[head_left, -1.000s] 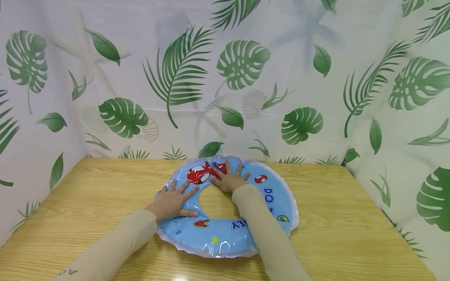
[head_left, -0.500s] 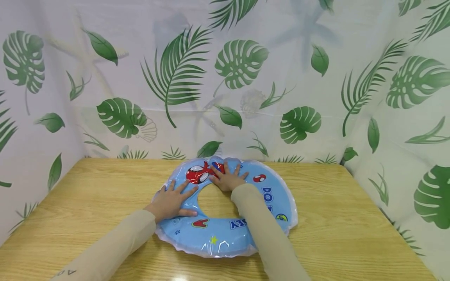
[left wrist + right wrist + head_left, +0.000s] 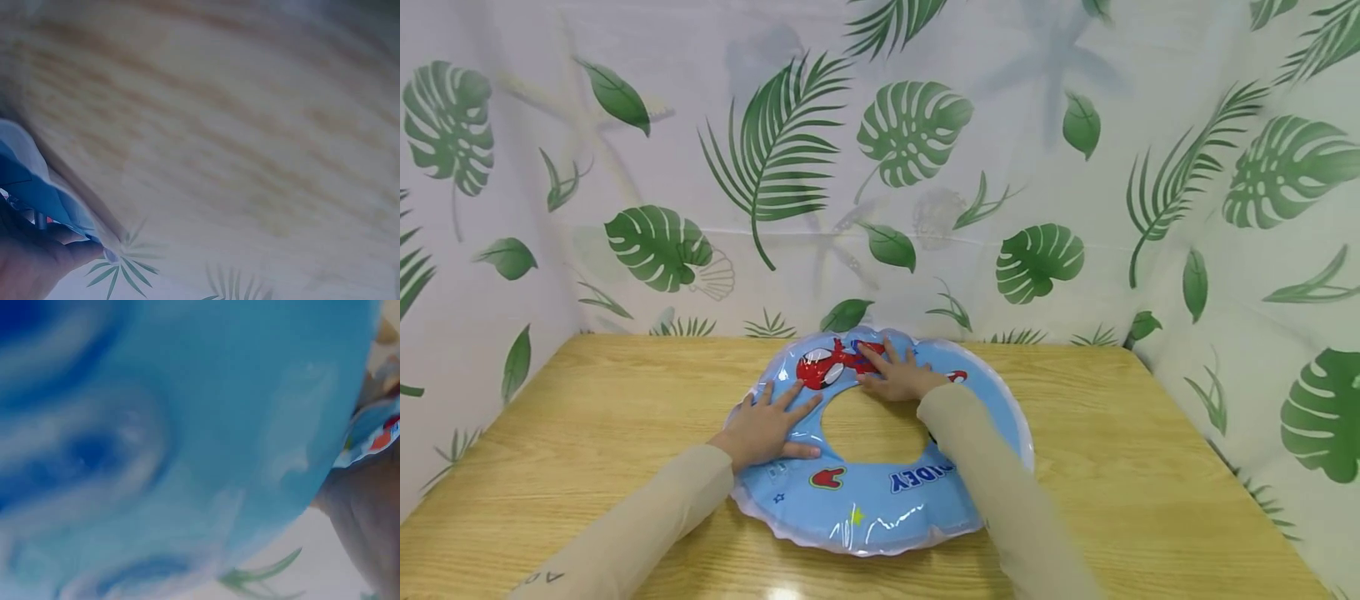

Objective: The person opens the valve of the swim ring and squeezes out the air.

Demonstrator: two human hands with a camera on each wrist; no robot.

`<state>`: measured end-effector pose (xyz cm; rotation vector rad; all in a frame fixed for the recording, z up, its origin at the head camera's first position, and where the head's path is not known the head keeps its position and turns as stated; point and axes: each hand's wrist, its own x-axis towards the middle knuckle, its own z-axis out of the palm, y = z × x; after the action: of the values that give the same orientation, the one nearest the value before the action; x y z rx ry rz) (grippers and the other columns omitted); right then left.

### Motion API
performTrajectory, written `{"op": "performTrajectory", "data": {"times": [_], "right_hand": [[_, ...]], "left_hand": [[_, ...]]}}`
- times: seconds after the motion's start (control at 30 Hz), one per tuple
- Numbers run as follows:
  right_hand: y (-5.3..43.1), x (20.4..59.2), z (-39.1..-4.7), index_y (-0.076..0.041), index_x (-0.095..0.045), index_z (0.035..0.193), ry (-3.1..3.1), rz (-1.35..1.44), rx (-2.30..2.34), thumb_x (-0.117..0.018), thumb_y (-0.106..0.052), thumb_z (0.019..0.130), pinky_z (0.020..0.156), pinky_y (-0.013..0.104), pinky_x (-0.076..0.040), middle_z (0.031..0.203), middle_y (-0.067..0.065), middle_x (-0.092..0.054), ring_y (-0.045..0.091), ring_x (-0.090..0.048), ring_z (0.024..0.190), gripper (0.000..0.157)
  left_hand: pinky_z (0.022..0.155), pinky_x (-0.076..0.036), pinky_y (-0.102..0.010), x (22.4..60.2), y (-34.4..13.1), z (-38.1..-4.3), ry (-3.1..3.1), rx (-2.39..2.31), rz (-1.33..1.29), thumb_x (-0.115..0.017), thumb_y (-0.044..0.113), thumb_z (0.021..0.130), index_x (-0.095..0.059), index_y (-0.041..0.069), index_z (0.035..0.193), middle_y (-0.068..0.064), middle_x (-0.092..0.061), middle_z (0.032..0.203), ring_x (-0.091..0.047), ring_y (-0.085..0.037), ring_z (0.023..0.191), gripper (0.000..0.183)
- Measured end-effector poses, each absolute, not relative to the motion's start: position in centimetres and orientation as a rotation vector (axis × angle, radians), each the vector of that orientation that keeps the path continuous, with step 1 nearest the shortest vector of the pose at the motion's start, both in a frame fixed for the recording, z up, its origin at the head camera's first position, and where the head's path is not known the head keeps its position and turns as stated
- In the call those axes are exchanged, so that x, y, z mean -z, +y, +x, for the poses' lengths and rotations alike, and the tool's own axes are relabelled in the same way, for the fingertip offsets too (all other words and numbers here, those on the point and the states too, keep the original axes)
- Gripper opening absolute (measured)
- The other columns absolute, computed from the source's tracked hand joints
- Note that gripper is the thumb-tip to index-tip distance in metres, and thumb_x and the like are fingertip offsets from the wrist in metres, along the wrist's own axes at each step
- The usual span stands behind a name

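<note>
A light blue inflatable swim ring (image 3: 880, 508) with red cartoon figures and blue letters lies on the wooden table. On its left side rests my left hand (image 3: 763, 429), fingers spread and thumb toward the central hole. My right hand (image 3: 901, 377) touches the far part of the ring, beside the red figure, with its fingers extended. In the left wrist view, part of the left hand (image 3: 31, 262) shows at the ring's pale edge (image 3: 75, 200). Close up in the right wrist view, the ring (image 3: 237, 425) covers most of the picture, with the right hand (image 3: 369, 506) at the right.
The wooden table (image 3: 1150, 483) extends on both sides of the ring. A white cloth (image 3: 955, 275) printed with green leaves hangs behind the table and along both sides.
My right hand has shifted slightly right and turned, its forearm swinging to the right, so more of the blue lettering near the hole shows. The left hand keeps its place.
</note>
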<state>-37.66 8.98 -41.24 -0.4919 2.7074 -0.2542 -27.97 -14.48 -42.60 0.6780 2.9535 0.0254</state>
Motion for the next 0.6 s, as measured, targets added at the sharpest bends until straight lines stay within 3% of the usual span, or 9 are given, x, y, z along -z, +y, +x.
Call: {"op": "performTrajectory", "data": {"times": [0.13, 0.33, 0.6], "right_hand": [[10.6, 40.6, -37.7, -0.035, 0.003, 0.146, 2.674, -0.565, 0.33, -0.03, -0.056, 0.093, 0.103, 0.068, -0.013, 0.154, 0.012, 0.012, 0.049, -0.002, 0.136, 0.066], [13.7, 39.1, -36.6, -0.028, 0.0, 0.148, 2.69, -0.609, 0.285, -0.031, -0.053, 0.095, 0.102, 0.07, -0.003, 0.154, 0.013, 0.01, 0.046, 0.006, 0.138, 0.066], [17.9, 39.1, -35.1, -0.029, -0.004, 0.148, 2.706, -0.628, 0.204, -0.035, -0.057, 0.092, 0.101, 0.071, -0.003, 0.153, 0.016, 0.009, 0.047, 0.008, 0.137, 0.07]], "left_hand": [[0.1, -0.023, -0.067, 42.6, -14.4, -28.0, 2.946, -0.056, 0.68, -0.044, 0.072, 0.077, -0.023, 0.028, 0.145, -0.014, -0.02, 0.152, -0.017, -0.053, 0.132, 0.084], [0.099, -0.023, -0.068, 42.4, -14.4, -27.9, 2.945, -0.076, 0.693, -0.045, 0.07, 0.078, -0.023, 0.026, 0.146, -0.015, -0.02, 0.152, -0.017, -0.054, 0.132, 0.083], [0.099, -0.023, -0.068, 42.1, -14.3, -27.7, 2.943, -0.044, 0.692, -0.044, 0.072, 0.078, -0.022, 0.027, 0.146, -0.015, -0.02, 0.151, -0.018, -0.053, 0.132, 0.084]]}}
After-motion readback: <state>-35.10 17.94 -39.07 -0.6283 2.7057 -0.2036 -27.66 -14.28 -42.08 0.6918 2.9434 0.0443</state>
